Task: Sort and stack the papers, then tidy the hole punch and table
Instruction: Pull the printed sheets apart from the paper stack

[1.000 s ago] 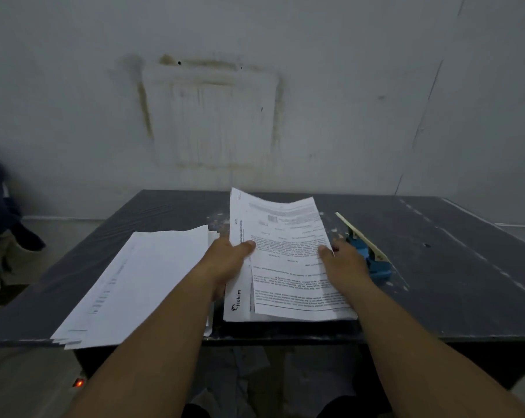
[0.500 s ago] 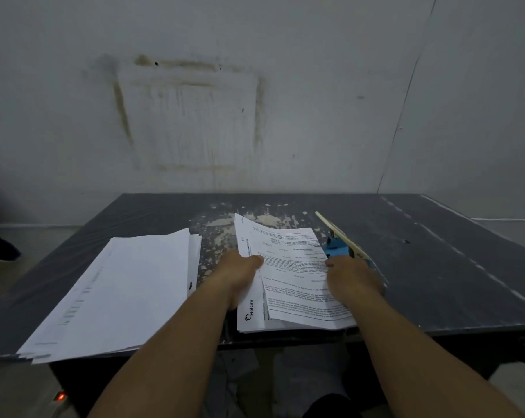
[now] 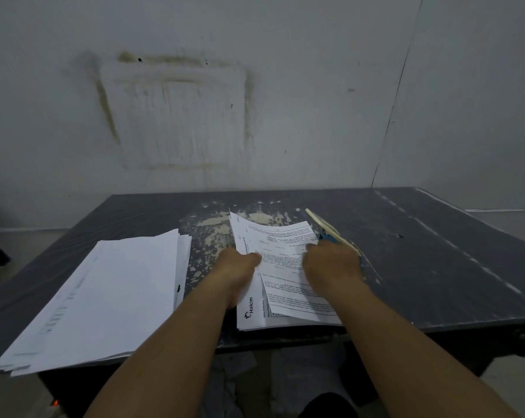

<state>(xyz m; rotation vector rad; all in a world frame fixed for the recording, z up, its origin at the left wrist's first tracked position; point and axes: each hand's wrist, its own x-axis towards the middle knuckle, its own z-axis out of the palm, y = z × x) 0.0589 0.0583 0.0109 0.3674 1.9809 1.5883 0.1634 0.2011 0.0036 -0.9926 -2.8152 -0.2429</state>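
Dim, flat light; wide-angle edge distortion

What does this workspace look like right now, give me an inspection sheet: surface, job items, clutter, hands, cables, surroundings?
Surface: dark table, top worn pale at mid-back.
Job's things: printed papers at the front edge, top sheets askew; white stack to their left; blue hole punch behind the right hand, partly hidden.
Clutter: pale flecks around the worn patch; paint or scraps, cannot tell.
Hands: left hand grips the printed papers' left edge; right hand holds their right edge.
Cables: nothing seen.
Surroundings: stained wall behind; small orange light under the table, left.
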